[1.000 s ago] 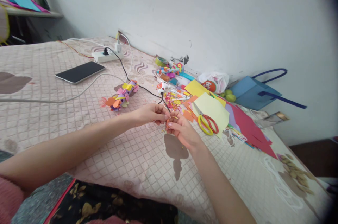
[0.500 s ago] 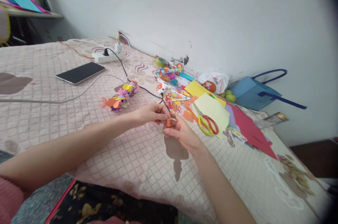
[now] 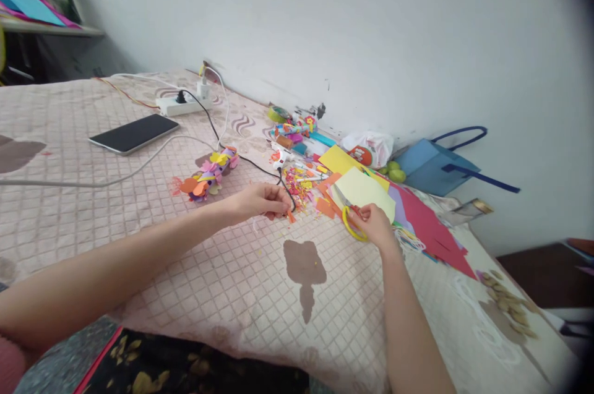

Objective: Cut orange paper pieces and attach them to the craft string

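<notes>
My left hand [image 3: 260, 201] is pinched shut on a small orange paper piece [image 3: 290, 216], held low over the quilted bedcover [image 3: 139, 221]. Over to the right, my right hand [image 3: 375, 224] rests on the yellow and red scissors [image 3: 349, 222], its fingers curled around the handles. The scissors lie on a pale yellow sheet [image 3: 362, 188] atop a stack of coloured paper [image 3: 429, 224]. A black cord [image 3: 250, 162] runs close behind my left hand.
A paper-flower-covered roll [image 3: 206, 174] lies left of my hands. Paper scraps [image 3: 299, 180], a glue gun [image 3: 278, 159], a phone [image 3: 133, 133], a power strip [image 3: 179, 104], a blue bag [image 3: 429, 162], green fruit [image 3: 394, 172] and a white plastic bag [image 3: 371, 145] lie along the wall.
My right hand left the orange piece and moved right onto the scissors. My left hand stayed pinched on the piece and sank a little. The camera view shifted slightly.
</notes>
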Available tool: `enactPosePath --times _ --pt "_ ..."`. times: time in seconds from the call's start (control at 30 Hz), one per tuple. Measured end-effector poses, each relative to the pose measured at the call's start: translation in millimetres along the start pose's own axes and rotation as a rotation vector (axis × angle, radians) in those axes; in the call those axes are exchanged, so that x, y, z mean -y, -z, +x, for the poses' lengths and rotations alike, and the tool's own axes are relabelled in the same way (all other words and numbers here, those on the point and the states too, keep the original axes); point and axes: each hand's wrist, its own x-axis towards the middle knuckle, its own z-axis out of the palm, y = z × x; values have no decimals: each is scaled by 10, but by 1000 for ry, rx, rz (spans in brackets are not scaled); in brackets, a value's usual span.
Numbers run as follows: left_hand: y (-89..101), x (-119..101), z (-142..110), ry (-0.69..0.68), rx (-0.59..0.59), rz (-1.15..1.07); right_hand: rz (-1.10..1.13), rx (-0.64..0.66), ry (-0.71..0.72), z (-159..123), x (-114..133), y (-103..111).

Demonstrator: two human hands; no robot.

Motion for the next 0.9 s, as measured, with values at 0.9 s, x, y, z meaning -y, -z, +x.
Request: enactPosePath --times 0.9 --pt "271 -216 12 -19 -263 175 914 214 -50 -264 256 224"
